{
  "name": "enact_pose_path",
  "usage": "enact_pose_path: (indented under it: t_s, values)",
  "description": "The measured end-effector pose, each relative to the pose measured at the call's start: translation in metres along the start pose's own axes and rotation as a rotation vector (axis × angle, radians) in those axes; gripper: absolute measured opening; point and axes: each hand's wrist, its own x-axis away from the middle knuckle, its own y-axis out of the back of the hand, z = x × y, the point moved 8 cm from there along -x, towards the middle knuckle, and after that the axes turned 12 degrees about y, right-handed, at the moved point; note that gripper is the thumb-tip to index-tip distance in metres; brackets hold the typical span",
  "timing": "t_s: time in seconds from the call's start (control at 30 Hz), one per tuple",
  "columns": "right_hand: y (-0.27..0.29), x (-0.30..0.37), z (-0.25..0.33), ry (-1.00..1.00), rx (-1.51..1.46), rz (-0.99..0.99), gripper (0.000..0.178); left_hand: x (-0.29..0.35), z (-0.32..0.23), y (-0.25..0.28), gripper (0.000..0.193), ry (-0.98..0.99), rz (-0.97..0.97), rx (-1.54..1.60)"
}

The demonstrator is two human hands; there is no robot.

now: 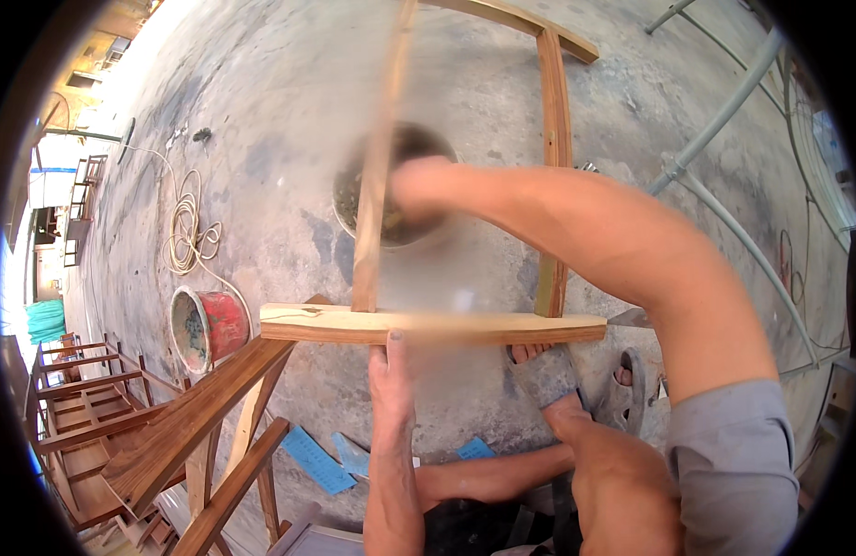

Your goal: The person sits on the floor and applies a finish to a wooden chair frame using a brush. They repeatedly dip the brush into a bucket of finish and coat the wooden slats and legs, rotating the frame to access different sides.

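Observation:
A wooden frame (553, 139) made of pale and brown bars stretches away from me, its near crosspiece (502, 327) lying across the view. My left hand (391, 366) grips that crosspiece from the near side, the thumb against its edge and the other fingers hidden beneath. My right arm reaches across the frame from the right. At its end my right hand (423, 190) is smeared, over or in a dark round bucket (347, 208) whose contents I cannot make out. The fingers of that hand, and anything in them, cannot be told.
A red bucket (226, 324) lies tipped on the concrete floor (289, 139) at left, near a coiled pale cable (189, 227). Wooden furniture parts (196, 417) crowd the lower left. Blue papers (318, 461) lie by my legs. Grey metal pipes (724, 116) stand at right.

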Motion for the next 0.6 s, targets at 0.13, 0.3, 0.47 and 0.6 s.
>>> enact_pose_path:
  t_s: [0.13,0.3,0.47,0.6]
  values:
    - [0.002,0.001,0.001,0.023,-0.007,-0.017,0.03,0.001,-0.001,-0.001,0.07,0.008,-0.002,-0.002]
    - [0.018,0.015,0.008,0.005,0.023,-0.027,0.024,0.002,-0.001,-0.001,0.067,0.027,0.0,0.004]
    - [0.04,0.038,0.008,0.028,0.065,-0.094,0.015,0.002,0.0,0.002,0.065,0.065,-0.021,0.003]
    - [0.03,0.047,-0.031,0.061,0.073,-0.046,0.015,0.008,-0.005,-0.013,0.063,0.085,0.0,0.026]
